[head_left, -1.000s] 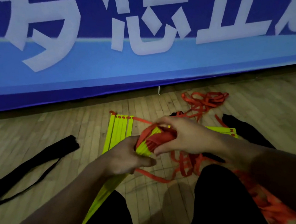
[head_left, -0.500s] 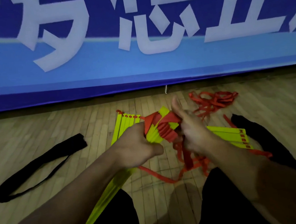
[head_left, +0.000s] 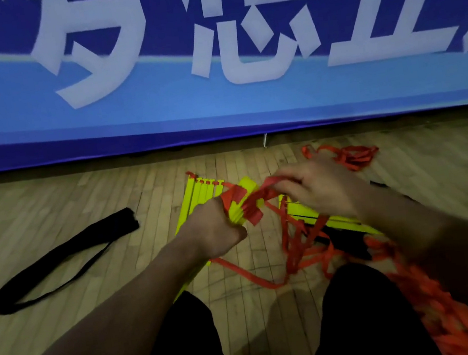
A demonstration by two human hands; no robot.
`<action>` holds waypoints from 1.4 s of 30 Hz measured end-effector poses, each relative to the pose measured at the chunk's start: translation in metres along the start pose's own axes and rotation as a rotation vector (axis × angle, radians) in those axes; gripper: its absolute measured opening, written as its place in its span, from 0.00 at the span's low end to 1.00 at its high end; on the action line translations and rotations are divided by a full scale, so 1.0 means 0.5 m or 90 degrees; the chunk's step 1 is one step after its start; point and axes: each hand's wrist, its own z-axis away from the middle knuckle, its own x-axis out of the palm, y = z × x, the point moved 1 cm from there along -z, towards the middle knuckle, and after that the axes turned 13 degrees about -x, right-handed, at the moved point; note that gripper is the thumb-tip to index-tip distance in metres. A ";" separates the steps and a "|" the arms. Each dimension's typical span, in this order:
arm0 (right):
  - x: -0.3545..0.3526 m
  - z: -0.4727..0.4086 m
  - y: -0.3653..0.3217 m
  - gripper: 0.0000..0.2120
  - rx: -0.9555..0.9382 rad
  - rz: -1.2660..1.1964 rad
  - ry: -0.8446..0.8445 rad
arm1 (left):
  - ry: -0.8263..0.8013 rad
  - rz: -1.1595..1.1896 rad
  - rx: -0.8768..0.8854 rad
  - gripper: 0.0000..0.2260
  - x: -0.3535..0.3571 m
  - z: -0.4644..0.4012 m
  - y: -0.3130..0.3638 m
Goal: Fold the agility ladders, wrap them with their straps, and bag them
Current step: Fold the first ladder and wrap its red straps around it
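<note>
Blue banner [head_left: 246, 98]: big white Chinese chars, "想" legible, rest cropped.

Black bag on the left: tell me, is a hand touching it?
No. The black bag lies alone on the floor, clear of both hands.

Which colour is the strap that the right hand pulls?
Red strap, in the head view, pulled by the right hand.
</note>
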 end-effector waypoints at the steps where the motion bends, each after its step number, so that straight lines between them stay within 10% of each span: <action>1: -0.029 -0.009 0.006 0.15 -0.020 0.051 -0.039 | -0.025 -0.037 0.016 0.14 0.015 0.008 -0.001; 8: -0.037 -0.082 0.030 0.04 -0.018 -0.198 -0.259 | -0.093 -0.300 0.237 0.19 0.096 0.107 0.040; 14: 0.144 0.059 0.101 0.08 0.284 -0.645 0.041 | 0.036 -0.089 0.132 0.20 0.007 0.079 0.025; 20: 0.221 0.060 -0.063 0.23 0.302 -0.600 0.259 | 0.183 -0.140 -0.009 0.20 0.017 0.024 0.023; 28: 0.146 0.006 -0.088 0.25 0.357 -0.375 0.232 | 0.198 -0.242 0.032 0.22 0.090 0.010 0.016; 36: 0.177 0.028 -0.083 0.24 0.297 -0.080 0.202 | -0.110 0.048 0.028 0.22 0.012 0.025 0.012; 42: 0.184 0.022 -0.085 0.21 0.257 -0.139 0.249 | -0.344 0.302 0.008 0.15 -0.027 0.024 -0.004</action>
